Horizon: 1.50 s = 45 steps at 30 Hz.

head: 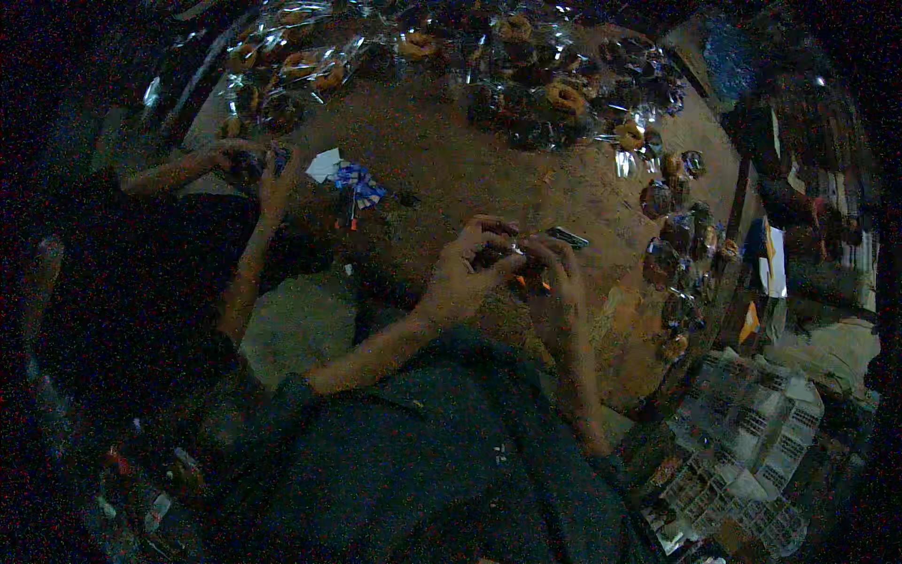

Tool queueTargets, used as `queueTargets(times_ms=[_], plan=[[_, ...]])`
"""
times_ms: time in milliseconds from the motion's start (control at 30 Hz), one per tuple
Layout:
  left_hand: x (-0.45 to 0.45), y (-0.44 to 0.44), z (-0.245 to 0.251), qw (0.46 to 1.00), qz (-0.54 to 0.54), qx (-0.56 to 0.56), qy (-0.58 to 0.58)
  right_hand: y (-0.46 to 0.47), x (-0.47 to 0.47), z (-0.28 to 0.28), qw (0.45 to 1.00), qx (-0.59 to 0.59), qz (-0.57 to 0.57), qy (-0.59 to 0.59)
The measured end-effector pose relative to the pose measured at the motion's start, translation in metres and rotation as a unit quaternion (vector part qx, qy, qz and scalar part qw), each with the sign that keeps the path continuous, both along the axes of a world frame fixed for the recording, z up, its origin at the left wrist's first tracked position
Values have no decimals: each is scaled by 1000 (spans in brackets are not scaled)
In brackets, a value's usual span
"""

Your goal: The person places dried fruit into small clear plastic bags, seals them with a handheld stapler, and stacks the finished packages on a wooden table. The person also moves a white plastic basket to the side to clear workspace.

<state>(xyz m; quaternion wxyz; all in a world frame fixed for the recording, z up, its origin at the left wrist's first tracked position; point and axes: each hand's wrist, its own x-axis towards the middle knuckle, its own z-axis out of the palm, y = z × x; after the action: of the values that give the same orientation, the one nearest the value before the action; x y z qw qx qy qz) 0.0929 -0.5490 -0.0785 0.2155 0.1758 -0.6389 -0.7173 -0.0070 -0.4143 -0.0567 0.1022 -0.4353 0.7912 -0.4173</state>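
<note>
Close together over the brown work surface (437,155), my left hand (465,271) and my right hand (564,271) meet at their fingertips. Between them is a small pale piece (517,249), pinched by the fingers and too blurred to name. Any darker part of it is lost in shadow. Just beyond my right fingers lies a slim dark object (568,237) with a light edge. Two small orange bits (533,283) show below my fingertips; what they belong to is unclear.
Many ring-shaped items in clear plastic (564,99) cover the far side and right edge. A co-worker's hands (271,169) are busy at left, beside a white card (324,165) and blue-and-white pieces (359,185). Printed sheets (747,423) lie at lower right.
</note>
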Motion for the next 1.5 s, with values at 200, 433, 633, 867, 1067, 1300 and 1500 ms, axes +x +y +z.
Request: queueTargets(times_ms=[200, 433, 633, 867, 1067, 1300, 1500], plan=[[35, 17, -22, 991, 63, -1, -118, 3, 6, -58, 994, -16, 30, -104], [106, 18, -71, 915, 360, 53, -176, -2, 15, -193, 966, 143, 216, -5], [152, 47, -92, 899, 356, 147, -207, 18, 24, -273, 901, 113, 353, 227], [139, 58, -90, 894, 346, 194, -210, 18, 9, -301, 864, 97, 408, 278], [126, 32, -83, 896, 317, 183, -253, 20, 8, -278, 897, 40, 390, 205], [126, -12, -104, 917, 242, 213, -235, 1, 21, -256, 898, 10, 392, 200], [131, -16, -104, 932, 161, 202, -255, -1, 56, -192, 934, 95, -6, -346]])
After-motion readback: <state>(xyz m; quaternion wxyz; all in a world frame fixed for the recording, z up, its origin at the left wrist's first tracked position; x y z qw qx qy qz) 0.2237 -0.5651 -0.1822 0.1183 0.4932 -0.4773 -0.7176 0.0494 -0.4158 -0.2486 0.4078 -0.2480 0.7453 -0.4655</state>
